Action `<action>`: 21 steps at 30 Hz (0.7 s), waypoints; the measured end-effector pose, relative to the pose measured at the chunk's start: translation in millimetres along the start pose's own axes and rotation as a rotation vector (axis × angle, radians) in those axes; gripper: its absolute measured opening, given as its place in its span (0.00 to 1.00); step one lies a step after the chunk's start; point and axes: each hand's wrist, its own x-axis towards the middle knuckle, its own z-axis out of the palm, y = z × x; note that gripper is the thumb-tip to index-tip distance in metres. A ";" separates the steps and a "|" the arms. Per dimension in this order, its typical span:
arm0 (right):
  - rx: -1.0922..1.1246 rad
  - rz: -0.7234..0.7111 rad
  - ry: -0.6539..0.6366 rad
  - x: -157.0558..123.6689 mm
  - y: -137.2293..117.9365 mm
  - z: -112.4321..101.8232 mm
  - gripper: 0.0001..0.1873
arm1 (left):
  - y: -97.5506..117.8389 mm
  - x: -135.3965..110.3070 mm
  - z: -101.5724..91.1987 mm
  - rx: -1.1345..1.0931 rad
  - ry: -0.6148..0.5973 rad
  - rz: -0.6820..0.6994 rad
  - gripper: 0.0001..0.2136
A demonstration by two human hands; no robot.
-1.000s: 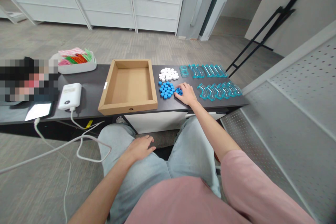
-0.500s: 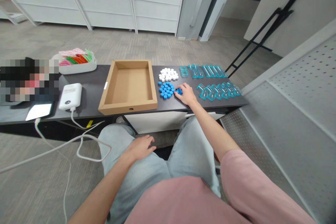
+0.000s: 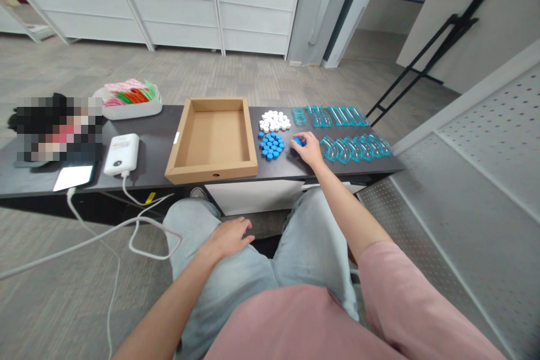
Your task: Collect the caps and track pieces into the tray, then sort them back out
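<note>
My right hand (image 3: 307,150) is above the dark tabletop, with its fingers curled round blue pieces (image 3: 298,141); how many is hidden by the fingers. Just left of it lies a cluster of small blue blocks (image 3: 271,147), many-sided and knob-like. Behind these is a similar cluster of white blocks (image 3: 274,121). To the right, clear teal curved pieces (image 3: 353,148) lie in a row, and straight teal pieces (image 3: 346,116) are lined up farther back. My left hand (image 3: 231,236) rests on my thigh, holding nothing, fingers loosely apart.
A shallow open cardboard box (image 3: 252,149) stands left of the blocks. Farther left are a white power bank (image 3: 122,154) with a cable, a lit phone (image 3: 73,178) and a white basket (image 3: 137,111) of colourful strips. A perforated panel (image 3: 472,180) borders the right side.
My right hand has drawn a little to the right, away from the blue cluster, with blue pieces in its fingers. My left hand stays on my thigh. The view has shifted slightly.
</note>
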 end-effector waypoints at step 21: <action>0.304 -0.492 -0.391 66.0 -206.4 128.3 0.23 | 2.5 -3.3 -2.4 -0.056 0.017 -0.011 0.13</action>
